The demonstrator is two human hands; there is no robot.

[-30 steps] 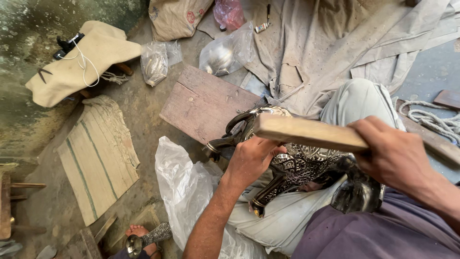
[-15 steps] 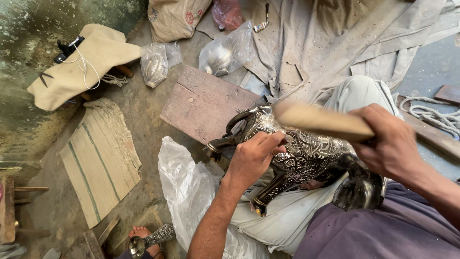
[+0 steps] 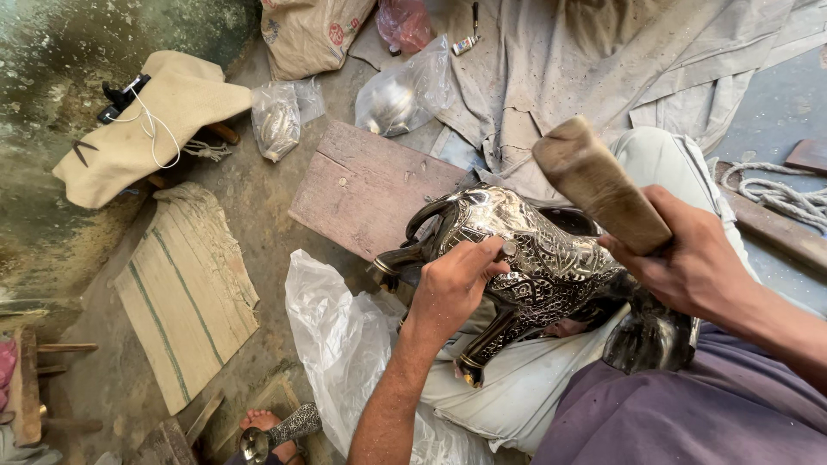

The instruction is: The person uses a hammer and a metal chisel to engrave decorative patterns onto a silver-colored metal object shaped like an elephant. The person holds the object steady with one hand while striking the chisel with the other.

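Chisel tip hidden inside left hand [image 3: 450,288]. Mallet handle buried in right hand [image 3: 689,267]. Foot [image 3: 263,426] cut by bottom edge.

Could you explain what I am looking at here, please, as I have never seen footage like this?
There is one view, from a camera worn on a person's head, looking down at their own two bare hands and lap. No machine is involved. The left hand pinches a small metal tool against an ornate, dark metal animal figure lying across the lap. The right hand grips a wooden mallet, raised above the figure. Around them, on the dusty floor: a wooden board, a woven mat, clear plastic bags, a grey cloth and a coil of rope.
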